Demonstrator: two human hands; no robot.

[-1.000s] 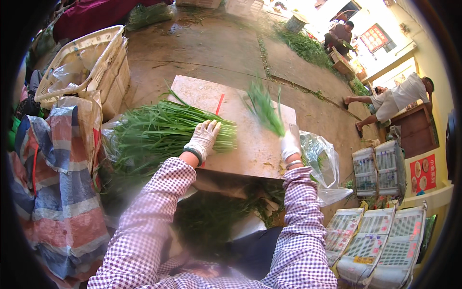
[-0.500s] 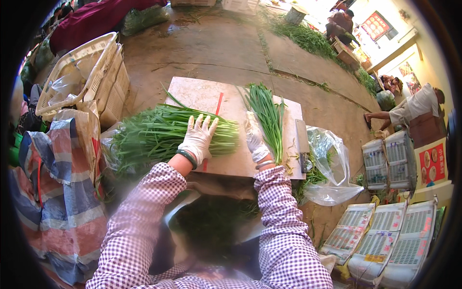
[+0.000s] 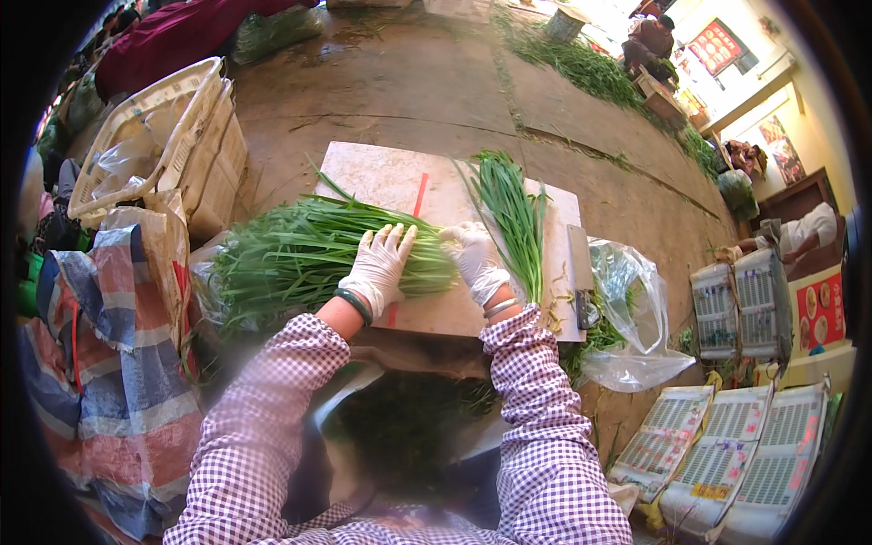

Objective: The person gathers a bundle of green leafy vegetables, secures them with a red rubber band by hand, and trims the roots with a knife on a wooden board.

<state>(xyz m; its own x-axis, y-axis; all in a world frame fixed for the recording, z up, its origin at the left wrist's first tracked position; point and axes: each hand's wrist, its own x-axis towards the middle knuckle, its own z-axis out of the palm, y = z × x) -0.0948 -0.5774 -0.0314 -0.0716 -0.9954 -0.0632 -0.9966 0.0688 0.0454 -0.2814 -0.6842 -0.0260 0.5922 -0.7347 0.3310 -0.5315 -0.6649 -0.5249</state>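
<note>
A big pile of long green chives lies across the left side of a pale board. My left hand, in a white glove, rests flat on the pile with fingers spread. My right hand, also gloved, touches the cut ends of the pile. Just right of it a smaller bunch of chives lies lengthwise on the board. A cleaver lies at the board's right edge.
A clear plastic bag with greens sits right of the board. White woven baskets stand at the left, a striped tarp bag below them. Printed sacks lie lower right. People sit among greens on the far floor.
My right hand laid the small bunch down on the board and moved left to the big pile. My left hand stayed on the pile.
</note>
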